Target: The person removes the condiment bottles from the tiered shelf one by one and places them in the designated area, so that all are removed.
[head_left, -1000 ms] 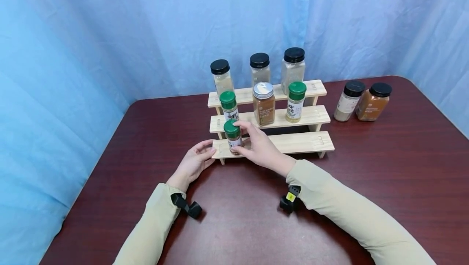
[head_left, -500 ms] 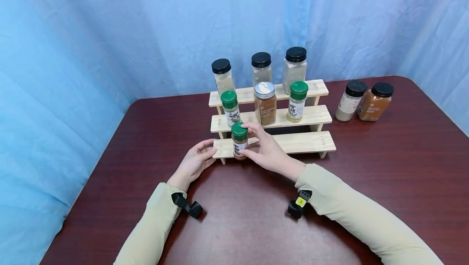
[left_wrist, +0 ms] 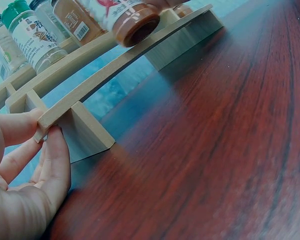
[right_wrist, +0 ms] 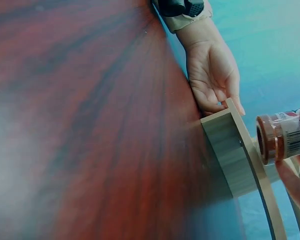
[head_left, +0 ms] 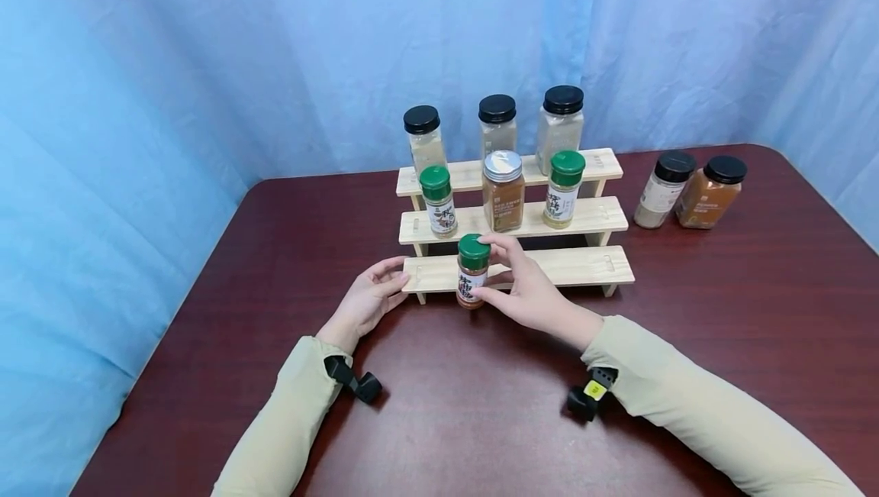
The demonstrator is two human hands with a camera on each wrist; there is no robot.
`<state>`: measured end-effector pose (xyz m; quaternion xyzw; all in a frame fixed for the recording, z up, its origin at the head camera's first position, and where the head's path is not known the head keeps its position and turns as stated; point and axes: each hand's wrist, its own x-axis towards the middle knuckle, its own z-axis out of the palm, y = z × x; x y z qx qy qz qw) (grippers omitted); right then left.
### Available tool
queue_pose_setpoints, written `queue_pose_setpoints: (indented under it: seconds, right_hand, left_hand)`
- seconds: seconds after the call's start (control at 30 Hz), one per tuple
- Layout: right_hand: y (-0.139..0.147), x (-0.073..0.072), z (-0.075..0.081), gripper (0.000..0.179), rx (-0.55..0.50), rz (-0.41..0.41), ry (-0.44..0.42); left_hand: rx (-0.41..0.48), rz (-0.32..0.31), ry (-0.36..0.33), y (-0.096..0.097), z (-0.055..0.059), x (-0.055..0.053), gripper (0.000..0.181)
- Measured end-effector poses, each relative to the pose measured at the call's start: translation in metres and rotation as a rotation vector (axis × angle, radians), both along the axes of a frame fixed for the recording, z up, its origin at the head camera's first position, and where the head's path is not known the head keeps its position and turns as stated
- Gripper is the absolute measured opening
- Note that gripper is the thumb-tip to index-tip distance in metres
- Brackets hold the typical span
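Observation:
My right hand [head_left: 532,291] grips a small spice jar [head_left: 471,283] with a green lid and reddish contents, thumb on its label side and a fingertip at the lid. In the left wrist view the base of this spice jar [left_wrist: 137,31] shows above the front edge of the lowest step. With thumb and fingers, my left hand [head_left: 367,295] pinches the left end of the wooden three-step rack [head_left: 584,266]; the left wrist view shows the thumb on top and fingers underneath. Two green-lidded jars and a silver-lidded jar [head_left: 503,199] of brown powder stand on the middle step.
Three black-lidded jars stand along the top step, among them a tall clear one [head_left: 560,130]. Right of the rack, a white-labelled jar [head_left: 661,195] and an orange-brown pepper jar [head_left: 709,195] stand on the dark red table [head_left: 467,413]. A blue curtain [head_left: 343,46] hangs behind.
My right hand has carried the green-lidded spice jar to the right and slightly toward me, away from the left end of the lowest step. My left hand keeps its hold on the rack.

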<state>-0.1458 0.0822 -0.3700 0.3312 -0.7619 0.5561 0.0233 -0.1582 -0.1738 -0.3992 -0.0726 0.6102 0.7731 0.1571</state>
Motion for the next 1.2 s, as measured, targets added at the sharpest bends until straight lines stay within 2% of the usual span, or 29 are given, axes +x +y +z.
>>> queue_pose_setpoints:
  seconds: [0.37, 0.63, 0.9, 1.2]
  right_hand:
    - [0.03, 0.006, -0.007, 0.071, 0.061, -0.059, 0.058]
    - [0.057, 0.01, -0.009, 0.074, 0.005, -0.125, 0.09]
    - [0.087, 0.016, -0.009, 0.078, -0.043, -0.193, 0.066]
    - [0.119, 0.021, -0.007, 0.083, -0.004, -0.233, 0.059]
  left_hand:
    - [-0.004, 0.01, 0.002, -0.002, -0.001, 0.001, 0.045]
    - [-0.001, 0.012, 0.002, -0.001, -0.002, 0.002, 0.043]
    - [-0.006, 0.002, 0.008, -0.001, -0.002, -0.001, 0.043]
    - [-0.012, 0.006, 0.007, 0.0, -0.002, 0.0, 0.041]
